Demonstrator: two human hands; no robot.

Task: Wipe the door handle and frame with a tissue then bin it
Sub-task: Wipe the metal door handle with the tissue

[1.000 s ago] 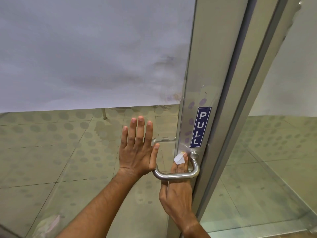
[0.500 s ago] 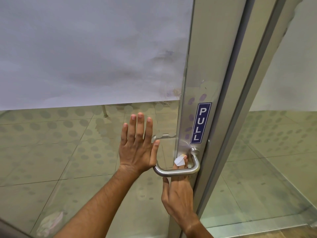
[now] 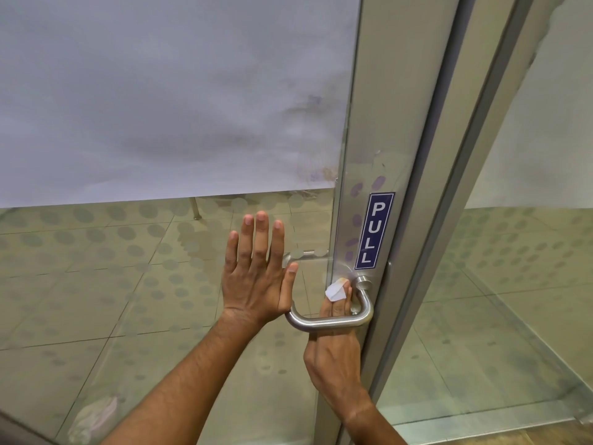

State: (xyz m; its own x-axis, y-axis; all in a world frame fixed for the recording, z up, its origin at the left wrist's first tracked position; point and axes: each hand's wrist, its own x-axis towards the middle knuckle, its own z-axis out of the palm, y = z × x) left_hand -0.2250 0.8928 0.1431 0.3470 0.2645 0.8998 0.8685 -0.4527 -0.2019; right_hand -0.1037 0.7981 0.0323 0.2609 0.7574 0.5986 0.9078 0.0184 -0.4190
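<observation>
A brushed steel D-shaped door handle [image 3: 330, 323] sticks out from the metal door frame [image 3: 385, 130] of a glass door. My right hand [image 3: 333, 361] reaches up from below, its fingers behind the handle bar, pinching a small white tissue [image 3: 335, 291] against the glass edge beside the handle's upper mount [image 3: 363, 282]. My left hand [image 3: 256, 271] lies flat on the glass with fingers spread, its thumb next to the handle's left bend.
A blue PULL sticker [image 3: 374, 231] sits on the frame above the handle. Frosted film [image 3: 167, 91] covers the upper glass. A second glass panel [image 3: 519, 284] stands to the right, with a dotted tiled floor behind.
The tissue in my right hand has moved slightly up and right toward the handle's upper mount. My left hand stays flat on the glass.
</observation>
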